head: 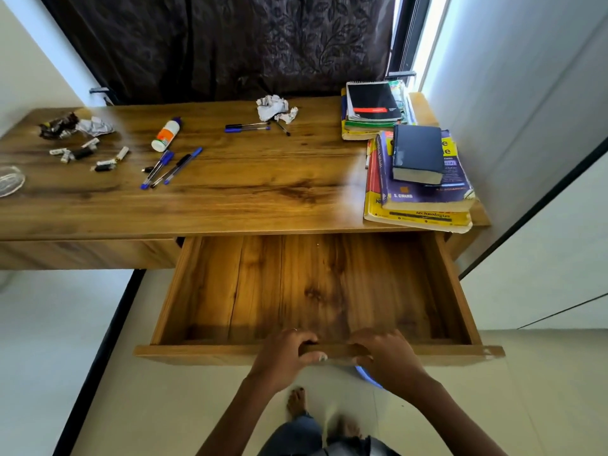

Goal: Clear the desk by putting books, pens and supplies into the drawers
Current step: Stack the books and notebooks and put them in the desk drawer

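Wide grained-wood drawer [306, 287], lower centre, pulled out, bare inside; left hand [283, 357] and right hand [385, 357] curled over its front edge; stacked worn books [424, 185] at right, blue plastic pens [171, 167] upper left on the glossy wooden desk [246, 192]

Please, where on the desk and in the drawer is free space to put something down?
The open drawer is bare inside; both hands grip its front edge. On the desk, the front middle is bare, between the blue pens and the front book stack. The left end is crowded with small scraps.
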